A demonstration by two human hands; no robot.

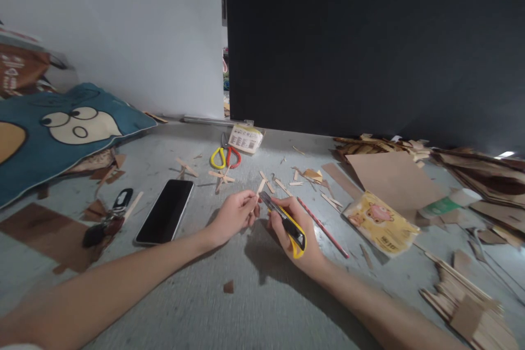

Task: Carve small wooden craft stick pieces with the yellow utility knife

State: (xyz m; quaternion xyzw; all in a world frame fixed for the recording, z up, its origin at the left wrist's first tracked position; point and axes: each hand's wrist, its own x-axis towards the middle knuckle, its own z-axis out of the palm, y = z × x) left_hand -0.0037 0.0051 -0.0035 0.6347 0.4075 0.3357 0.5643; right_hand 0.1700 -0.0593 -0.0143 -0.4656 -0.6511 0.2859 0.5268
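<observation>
Two hands (235, 213) (312, 239), one utility knife (292, 225), one held wooden stick (261, 186) — then one phone (165, 212), one pair of scissors (218, 158), one slim red rod (322, 227), one key bunch (112, 224), two packets (245, 139) (380, 224), one blue cushion (76, 136) — the loose sticks (331, 202) are too jumbled to count.

The scene is dim and cool-toned, with light falling from above and beyond the bare right hand (311, 240); its soft-edged shadow spreads toward the viewer over the grey tabletop (197, 311). The smooth pale grey panel (123, 16) is fairly evenly lit, while the large matte black panel (369, 38) swallows detail. A small white glare (505, 155) burns out near the right edge. Wide-angle distortion stretches both bare forearms (123, 290) toward the lower corners. The green-and-white rounded object (447, 205) looks smeared; print on the yellow-and-white packet (245, 139) is illegible.
</observation>
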